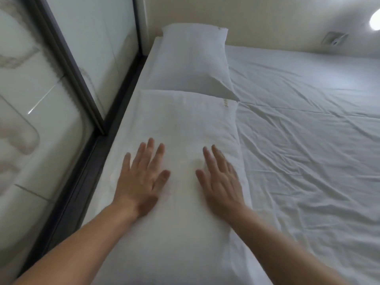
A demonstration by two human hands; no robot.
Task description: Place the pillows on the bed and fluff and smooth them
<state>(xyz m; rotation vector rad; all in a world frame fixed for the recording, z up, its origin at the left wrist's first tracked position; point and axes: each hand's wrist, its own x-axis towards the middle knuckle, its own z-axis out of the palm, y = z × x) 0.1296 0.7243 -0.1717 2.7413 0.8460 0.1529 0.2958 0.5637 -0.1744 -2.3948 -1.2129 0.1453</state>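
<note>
Two bare forearms enter from the bottom edge, converging toward mid-frame. Left hand [141,179] lies palm-down, fingers spread and flat, on the near pillow [183,124]; nothing gripped. Right hand [221,182] same story: palm-down, fingers extended and slightly fanned, flat on the same pillow, gripping nothing. The hands sit side by side with a clear gap of pillowcase between them, thumbs pointing inward at each other. Both are a bit motion-blurred, right more than left. Near pillow is white, lying lengthwise along the left edge of the bed [308,140], running from the bottom of frame up past the hands. A small yellowish mark shows near its far right corner. The far pillow [193,62], also white, lies beyond it on the same edge, its far end up against the cream wall [257,15]. The near pillow's far end touches or slightly overlaps the far pillow's near end; can't tell which exactly. The far pillow's near right corner has a loose flap of pillowcase folded out onto the sheet. White bedsheet is wrinkled, creases running across the right half. Left of the bed: a dark frame [78,83] holding glass panels [41,120]. A wall fitting [335,39] and a bright round light [375,20] are at top right.
</note>
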